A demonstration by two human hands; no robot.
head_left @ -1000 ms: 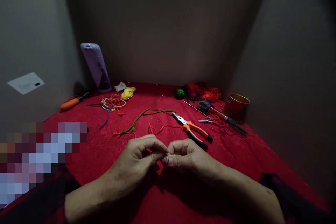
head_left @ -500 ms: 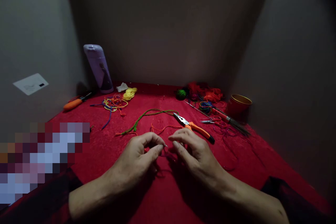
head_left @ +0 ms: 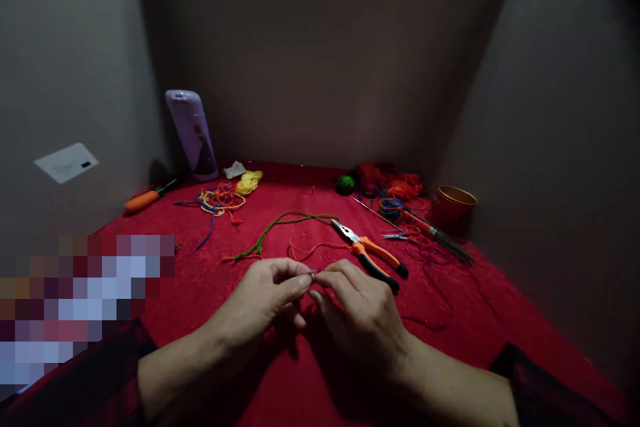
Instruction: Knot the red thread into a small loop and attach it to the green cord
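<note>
L hand [head_left: 265, 297] pinched on tiny pc [head_left: 313, 273], ID unclear, over red tbl [head_left: 185, 293], well short of back edge. R hand [head_left: 363, 313] half-curled, fingertips at pc; can't tell if gripping. Pliers [head_left: 357, 245] just beyond.

Table cover [head_left: 195, 283]: red cloth, matt, slightly rough. Pliers [head_left: 358, 244]: smooth shiny metal head, plastic-looking grips. Small held piece [head_left: 314, 273]: too tiny to tell material. Green cord [head_left: 275, 221]: twisted fibre, matt. Purple bottle [head_left: 193, 137], far left: smooth plastic, soft gloss. Yellow yarn [head_left: 250, 181], far left: soft fibre, matt. White scrap [head_left: 235, 169], far left: crumpled, paper-like. Green ball [head_left: 346, 184], far right: wound fibre. Scissors [head_left: 396, 237], right: bright metal blades. Red cup [head_left: 453, 210], right: glossy gold-coloured rim. White card [head_left: 67, 162], left: flat, paper-like. Left wall [head_left: 65, 67]: smooth, matt. Right sleeve [head_left: 545, 383]: matt cloth.
</note>
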